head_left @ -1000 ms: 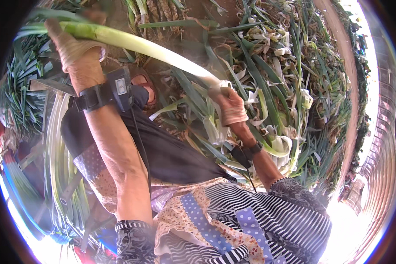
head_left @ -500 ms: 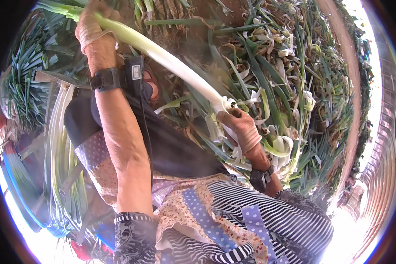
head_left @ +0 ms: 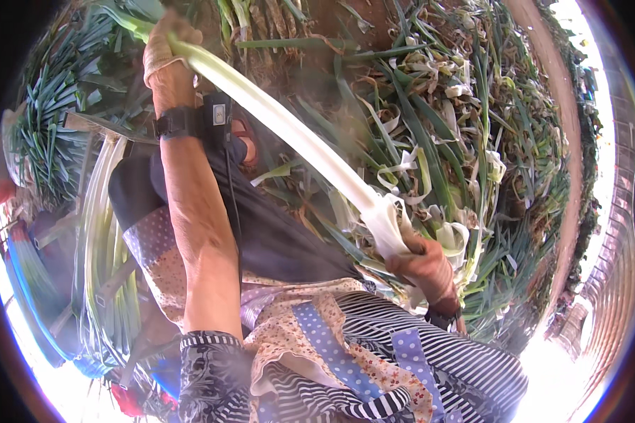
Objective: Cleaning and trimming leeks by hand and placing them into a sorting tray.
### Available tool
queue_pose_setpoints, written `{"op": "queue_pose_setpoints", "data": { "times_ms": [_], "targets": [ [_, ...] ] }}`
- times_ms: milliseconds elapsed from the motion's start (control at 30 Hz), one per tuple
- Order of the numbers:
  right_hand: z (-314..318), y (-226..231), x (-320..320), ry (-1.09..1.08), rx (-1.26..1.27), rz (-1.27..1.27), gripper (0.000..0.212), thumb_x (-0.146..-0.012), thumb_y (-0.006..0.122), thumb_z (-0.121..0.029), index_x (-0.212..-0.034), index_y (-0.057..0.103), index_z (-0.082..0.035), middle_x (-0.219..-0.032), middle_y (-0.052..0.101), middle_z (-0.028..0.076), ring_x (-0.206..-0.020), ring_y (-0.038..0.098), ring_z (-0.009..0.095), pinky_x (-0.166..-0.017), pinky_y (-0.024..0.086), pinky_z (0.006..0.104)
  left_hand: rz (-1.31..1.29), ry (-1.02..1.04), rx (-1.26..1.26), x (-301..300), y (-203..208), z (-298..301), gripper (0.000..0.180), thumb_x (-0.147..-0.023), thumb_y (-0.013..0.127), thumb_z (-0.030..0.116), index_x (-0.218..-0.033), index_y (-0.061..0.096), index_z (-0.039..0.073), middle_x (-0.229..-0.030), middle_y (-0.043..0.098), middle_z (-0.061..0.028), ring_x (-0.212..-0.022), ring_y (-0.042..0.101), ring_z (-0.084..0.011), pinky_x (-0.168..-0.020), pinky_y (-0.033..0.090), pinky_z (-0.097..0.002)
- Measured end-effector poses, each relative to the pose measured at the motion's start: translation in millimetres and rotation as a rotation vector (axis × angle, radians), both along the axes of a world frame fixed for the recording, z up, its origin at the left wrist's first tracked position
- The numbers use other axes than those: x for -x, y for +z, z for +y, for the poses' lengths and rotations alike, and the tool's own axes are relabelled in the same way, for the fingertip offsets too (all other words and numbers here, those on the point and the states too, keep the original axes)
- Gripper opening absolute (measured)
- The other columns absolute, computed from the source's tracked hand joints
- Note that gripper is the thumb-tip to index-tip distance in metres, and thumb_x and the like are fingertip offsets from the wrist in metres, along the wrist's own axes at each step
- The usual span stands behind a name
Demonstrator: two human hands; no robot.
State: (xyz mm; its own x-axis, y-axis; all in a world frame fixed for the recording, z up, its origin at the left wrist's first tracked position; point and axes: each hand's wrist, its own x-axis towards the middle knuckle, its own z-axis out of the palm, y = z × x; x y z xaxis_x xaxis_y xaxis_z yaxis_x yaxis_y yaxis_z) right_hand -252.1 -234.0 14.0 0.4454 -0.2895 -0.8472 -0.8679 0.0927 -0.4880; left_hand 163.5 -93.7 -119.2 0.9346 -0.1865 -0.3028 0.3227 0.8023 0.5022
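Note:
A long leek (head_left: pixel 289 127) slants across the view, its green top at the upper left and its white shaft running down to the right. Closed around the green part is my left hand (head_left: pixel 168 53), arm stretched forward. My right hand (head_left: pixel 427 269) grips the white outer layer (head_left: pixel 388 229) at the lower end, which is peeled loose and drawn back from the shaft. The root end is hidden by the loose layers and my fingers.
A heap of leek trimmings (head_left: pixel 437 134) covers the ground at right. Bundled leek tops (head_left: pixel 53 134) lie at far left. Beside my left knee, pale leeks (head_left: pixel 99 211) rest by a metal frame (head_left: pixel 95 125). My dark-trousered leg (head_left: pixel 275 225) lies under the leek.
My right hand has moved down and right, pulling the outer layer away from the shaft. My left hand and the leek have shifted slightly right.

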Motion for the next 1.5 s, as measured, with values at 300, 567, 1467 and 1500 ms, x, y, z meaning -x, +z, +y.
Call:
{"op": "queue_pose_setpoints", "data": {
  "times_ms": [300, 567, 1467, 1500],
  "targets": [
    [-46.0, -14.5, 86.6, -0.072, 0.257, -0.066, 0.051, -0.077, 0.073, -0.021, -0.121, 0.057, -0.001, -0.105, 0.065, 0.011, -0.091, 0.062, 0.015, -0.079, 0.050, 0.0310, -0.249, -0.015, 0.100, -16.6, -9.8, 16.9, 0.021, -0.079, 0.069, 0.010, -0.078, 0.051, -0.002, -0.064, 0.048, -0.0050, -0.053, 0.040, -0.0139, -0.053, 0.034, -0.0288],
    [-57.2, -84.1, 3.0, 0.346, 1.164, -0.241, 0.071, -0.064, 0.080, -0.044, -0.121, 0.057, -0.007, -0.112, 0.060, 0.017, -0.097, 0.061, 0.030, -0.082, 0.049, 0.0389, -0.437, -0.253, 0.490, 14.3, 32.5, 24.2, 0.025, -0.076, 0.070, 0.007, -0.087, 0.049, -0.001, -0.072, 0.042, -0.0048, -0.059, 0.039, -0.0133, -0.053, 0.036, -0.0267],
    [-99.5, -140.5, 64.0, 0.380, 0.973, 0.264, 0.051, -0.072, 0.071, -0.041, -0.117, 0.060, -0.019, -0.108, 0.062, 0.016, -0.103, 0.058, 0.034, -0.086, 0.045, 0.0406, -0.590, -0.222, 0.560, 27.5, 96.8, 163.2, 0.050, -0.052, 0.081, 0.018, -0.094, 0.059, 0.004, -0.072, 0.050, 0.0016, -0.054, 0.046, -0.0102, -0.054, 0.041, -0.0214],
    [-95.2, -138.8, 44.3, 0.322, 0.989, 0.111, 0.052, -0.072, 0.072, -0.037, -0.117, 0.059, -0.016, -0.108, 0.062, 0.015, -0.103, 0.058, 0.032, -0.087, 0.045, 0.0392, -0.593, -0.193, 0.538, 32.8, 100.0, 172.1, 0.053, -0.048, 0.083, 0.018, -0.094, 0.059, 0.005, -0.072, 0.050, 0.0020, -0.055, 0.046, -0.0100, -0.053, 0.040, -0.0214]
  ]
}}
